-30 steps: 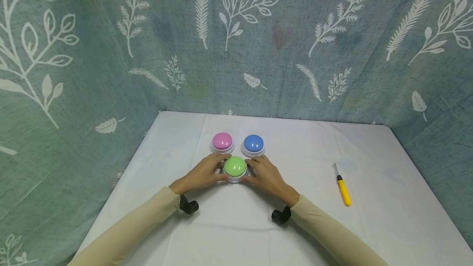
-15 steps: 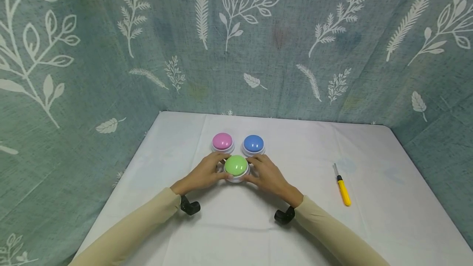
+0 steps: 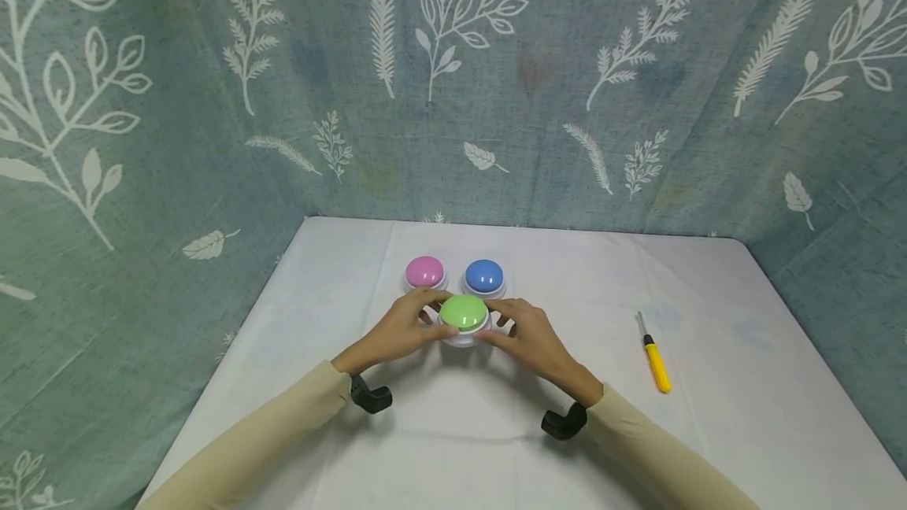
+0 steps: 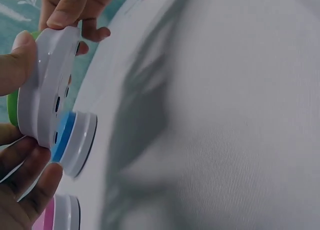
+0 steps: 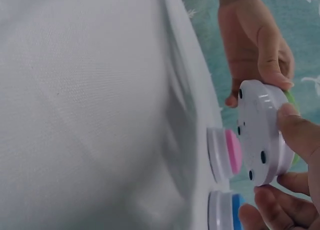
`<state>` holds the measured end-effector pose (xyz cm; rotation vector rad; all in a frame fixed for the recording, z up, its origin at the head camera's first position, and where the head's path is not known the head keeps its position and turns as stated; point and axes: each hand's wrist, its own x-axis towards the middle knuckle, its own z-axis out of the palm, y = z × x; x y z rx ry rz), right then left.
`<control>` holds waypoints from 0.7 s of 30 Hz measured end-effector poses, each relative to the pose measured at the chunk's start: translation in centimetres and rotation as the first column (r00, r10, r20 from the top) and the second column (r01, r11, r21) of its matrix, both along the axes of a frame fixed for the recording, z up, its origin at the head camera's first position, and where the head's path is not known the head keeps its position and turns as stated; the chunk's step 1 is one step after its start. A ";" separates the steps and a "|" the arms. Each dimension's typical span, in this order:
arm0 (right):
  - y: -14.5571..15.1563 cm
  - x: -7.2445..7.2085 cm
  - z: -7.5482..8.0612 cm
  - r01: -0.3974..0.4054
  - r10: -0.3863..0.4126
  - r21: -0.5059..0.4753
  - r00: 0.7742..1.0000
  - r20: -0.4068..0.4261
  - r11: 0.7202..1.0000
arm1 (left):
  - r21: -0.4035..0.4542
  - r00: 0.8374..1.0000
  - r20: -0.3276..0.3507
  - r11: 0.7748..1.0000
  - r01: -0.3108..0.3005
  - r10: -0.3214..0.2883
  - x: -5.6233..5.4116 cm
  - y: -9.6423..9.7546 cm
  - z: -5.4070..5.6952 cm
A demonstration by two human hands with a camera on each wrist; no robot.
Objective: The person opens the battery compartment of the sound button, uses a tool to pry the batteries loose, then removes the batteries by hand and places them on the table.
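A push button with a green dome (image 3: 464, 312) and a white round base (image 4: 49, 85) is held up off the table between both hands. My left hand (image 3: 402, 327) grips its left side, thumb at the near edge and fingers round the far side. On the opposite side my right hand (image 3: 530, 337) grips it the same way. Small dark feet dot the underside (image 5: 255, 135), which shows in the right wrist view. Just behind stand a pink push button (image 3: 425, 271) and a blue push button (image 3: 485, 276), side by side on the table.
A screwdriver (image 3: 657, 364) with a yellow handle lies on the right of the white-covered table (image 3: 567, 274). Green leaf-patterned cloth (image 3: 510, 101) hangs behind and at the sides. Black wrist cameras (image 3: 371, 396) hang below both sleeves.
Both hands have raised the green push button from the table and shifted it slightly right. The pink and blue push buttons and the screwdriver have stayed in place.
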<state>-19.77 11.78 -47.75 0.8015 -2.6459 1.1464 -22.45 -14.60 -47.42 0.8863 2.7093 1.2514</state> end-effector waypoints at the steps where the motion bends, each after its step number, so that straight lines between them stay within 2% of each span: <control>1: 0.2 0.1 0.1 0.004 -0.004 -0.015 1.000 0.004 1.000 | 0.013 1.000 0.017 1.000 -0.002 0.002 0.1 0.2 0.1; 8: 1.4 0.8 0.7 0.013 -0.013 -0.063 1.000 0.011 0.998 | 0.097 0.991 0.136 0.995 -0.020 0.007 0.7 1.1 0.6; 15: 2.7 1.4 0.7 0.017 -0.017 -0.046 1.000 0.000 0.999 | 0.128 0.983 0.180 0.992 -0.001 -0.022 1.2 1.9 0.5; 21: 3.5 1.5 0.7 0.044 -0.045 -0.084 0.999 -0.013 0.996 | 0.124 0.973 0.228 0.992 -0.004 -0.024 1.5 2.6 1.0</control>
